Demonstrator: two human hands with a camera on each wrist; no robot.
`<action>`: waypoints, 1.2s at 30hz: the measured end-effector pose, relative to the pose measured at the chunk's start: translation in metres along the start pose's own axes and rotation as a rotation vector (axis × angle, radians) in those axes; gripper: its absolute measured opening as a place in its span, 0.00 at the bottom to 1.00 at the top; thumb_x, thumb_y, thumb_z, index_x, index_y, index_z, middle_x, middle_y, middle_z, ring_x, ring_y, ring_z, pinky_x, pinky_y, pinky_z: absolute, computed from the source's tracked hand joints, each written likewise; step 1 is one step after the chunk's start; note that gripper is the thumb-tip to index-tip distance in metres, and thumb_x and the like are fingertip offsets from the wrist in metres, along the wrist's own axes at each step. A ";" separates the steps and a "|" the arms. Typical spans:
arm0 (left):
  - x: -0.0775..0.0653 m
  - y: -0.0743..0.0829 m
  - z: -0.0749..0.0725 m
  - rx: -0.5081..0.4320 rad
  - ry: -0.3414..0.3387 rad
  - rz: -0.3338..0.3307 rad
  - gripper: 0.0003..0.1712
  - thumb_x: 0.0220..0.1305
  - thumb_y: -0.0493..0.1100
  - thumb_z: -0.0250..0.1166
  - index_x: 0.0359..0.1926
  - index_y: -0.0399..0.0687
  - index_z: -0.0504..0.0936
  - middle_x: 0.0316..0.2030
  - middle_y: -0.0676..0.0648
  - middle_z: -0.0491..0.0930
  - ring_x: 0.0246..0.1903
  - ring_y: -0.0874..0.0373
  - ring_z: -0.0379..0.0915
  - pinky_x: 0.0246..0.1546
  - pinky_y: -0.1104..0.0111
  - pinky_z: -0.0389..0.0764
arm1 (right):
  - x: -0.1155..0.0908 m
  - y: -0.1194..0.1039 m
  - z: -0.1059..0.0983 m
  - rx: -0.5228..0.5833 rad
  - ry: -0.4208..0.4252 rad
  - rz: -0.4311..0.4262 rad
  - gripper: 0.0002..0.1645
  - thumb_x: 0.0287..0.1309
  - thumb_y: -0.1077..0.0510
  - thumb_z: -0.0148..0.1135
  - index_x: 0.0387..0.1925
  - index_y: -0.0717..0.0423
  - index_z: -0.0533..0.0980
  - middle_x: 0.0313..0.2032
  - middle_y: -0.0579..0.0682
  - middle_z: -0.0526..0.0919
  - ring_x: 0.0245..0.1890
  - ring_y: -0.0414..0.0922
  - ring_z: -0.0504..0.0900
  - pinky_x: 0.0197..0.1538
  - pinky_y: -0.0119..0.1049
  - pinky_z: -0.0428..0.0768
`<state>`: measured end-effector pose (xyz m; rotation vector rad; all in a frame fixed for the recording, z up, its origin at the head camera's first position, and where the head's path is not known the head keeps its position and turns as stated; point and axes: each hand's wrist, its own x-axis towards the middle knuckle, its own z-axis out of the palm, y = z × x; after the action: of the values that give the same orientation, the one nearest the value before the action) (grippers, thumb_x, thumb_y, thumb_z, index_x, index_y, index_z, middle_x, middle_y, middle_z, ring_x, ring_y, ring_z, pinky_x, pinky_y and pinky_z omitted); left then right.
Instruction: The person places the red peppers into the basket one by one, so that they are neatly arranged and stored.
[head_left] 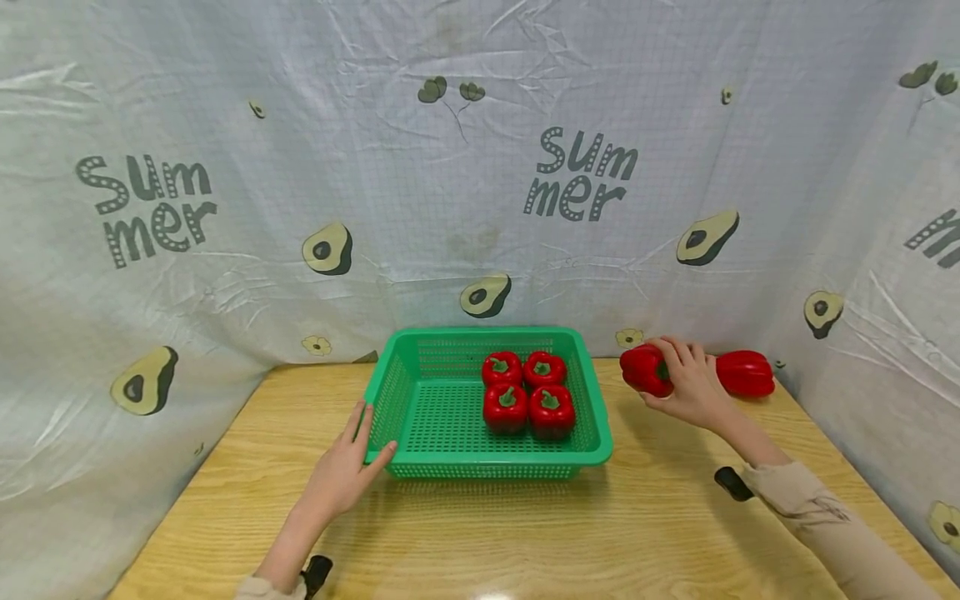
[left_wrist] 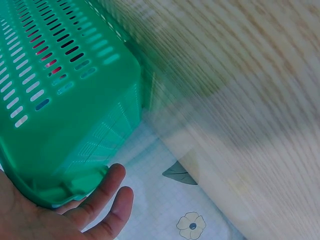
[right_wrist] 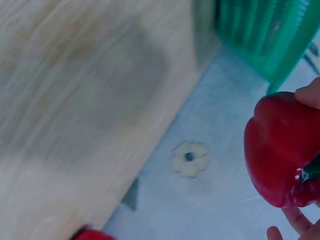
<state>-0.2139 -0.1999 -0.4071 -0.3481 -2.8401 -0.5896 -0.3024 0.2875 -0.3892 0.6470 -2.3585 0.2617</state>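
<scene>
My right hand (head_left: 688, 387) grips a red bell pepper (head_left: 643, 369) to the right of the green basket (head_left: 495, 457). In the right wrist view that bell pepper (right_wrist: 285, 145) shows its lobes and part of its green stem, with fingertips above and below it. My left hand (head_left: 341, 468) rests at the basket's front left corner, its fingers spread along the rim. The left wrist view shows straight fingers (left_wrist: 107, 190) against the basket's edge. Several red bell peppers (head_left: 551, 412) stand stem up in the basket's right half.
Another red pepper (head_left: 745, 373) lies on the wooden table (head_left: 525, 542) beyond the right hand, near the back right corner. A white curtain (head_left: 420, 208) printed with avocados and lettering hangs behind the table and along its sides.
</scene>
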 end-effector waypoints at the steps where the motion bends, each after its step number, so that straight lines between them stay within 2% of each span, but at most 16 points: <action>1: -0.001 0.000 0.000 -0.002 0.004 0.004 0.45 0.64 0.64 0.43 0.67 0.33 0.48 0.67 0.33 0.45 0.54 0.31 0.63 0.38 0.49 0.74 | 0.002 -0.003 -0.001 0.007 0.005 -0.006 0.47 0.25 0.49 0.73 0.53 0.56 0.63 0.48 0.59 0.69 0.38 0.57 0.65 0.32 0.48 0.62; 9: 0.001 0.001 0.000 0.004 -0.025 -0.019 0.42 0.65 0.59 0.45 0.67 0.32 0.47 0.68 0.34 0.43 0.57 0.32 0.59 0.42 0.48 0.73 | 0.020 -0.033 -0.012 0.072 0.019 -0.085 0.43 0.28 0.49 0.69 0.51 0.60 0.67 0.48 0.60 0.70 0.42 0.57 0.66 0.37 0.49 0.63; 14: 0.002 0.001 -0.001 0.004 -0.038 -0.025 0.43 0.64 0.59 0.46 0.67 0.33 0.47 0.68 0.34 0.42 0.57 0.32 0.59 0.41 0.48 0.74 | 0.030 -0.053 -0.018 0.090 -0.022 -0.103 0.41 0.32 0.46 0.68 0.52 0.56 0.67 0.48 0.58 0.69 0.47 0.56 0.66 0.41 0.52 0.64; 18: 0.001 -0.001 0.000 -0.001 -0.043 -0.029 0.44 0.64 0.60 0.46 0.67 0.33 0.46 0.68 0.34 0.41 0.57 0.32 0.60 0.41 0.49 0.74 | 0.038 -0.069 -0.021 0.096 -0.072 -0.117 0.42 0.36 0.44 0.67 0.55 0.53 0.66 0.47 0.55 0.69 0.48 0.53 0.65 0.41 0.49 0.63; 22: 0.002 -0.002 0.001 -0.001 -0.048 -0.036 0.44 0.64 0.60 0.46 0.67 0.33 0.45 0.68 0.34 0.41 0.56 0.32 0.60 0.41 0.49 0.74 | 0.046 -0.081 -0.021 0.103 -0.099 -0.156 0.41 0.40 0.41 0.65 0.56 0.54 0.65 0.47 0.54 0.70 0.48 0.51 0.65 0.43 0.49 0.62; 28: 0.002 -0.001 0.001 -0.003 -0.046 -0.037 0.44 0.64 0.61 0.46 0.67 0.33 0.45 0.68 0.34 0.41 0.57 0.32 0.60 0.44 0.48 0.72 | 0.059 -0.099 -0.021 0.055 -0.138 -0.227 0.40 0.46 0.36 0.59 0.56 0.55 0.66 0.48 0.55 0.71 0.46 0.51 0.67 0.44 0.51 0.62; 36: 0.002 0.000 0.000 -0.004 -0.045 -0.034 0.44 0.64 0.60 0.45 0.67 0.32 0.46 0.68 0.33 0.42 0.57 0.32 0.59 0.44 0.47 0.72 | 0.083 -0.122 -0.018 -0.014 -0.208 -0.285 0.40 0.48 0.35 0.57 0.59 0.50 0.64 0.50 0.54 0.69 0.44 0.51 0.66 0.45 0.51 0.63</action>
<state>-0.2155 -0.1997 -0.4068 -0.3190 -2.8938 -0.6014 -0.2838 0.1576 -0.3191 1.0349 -2.4205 0.0529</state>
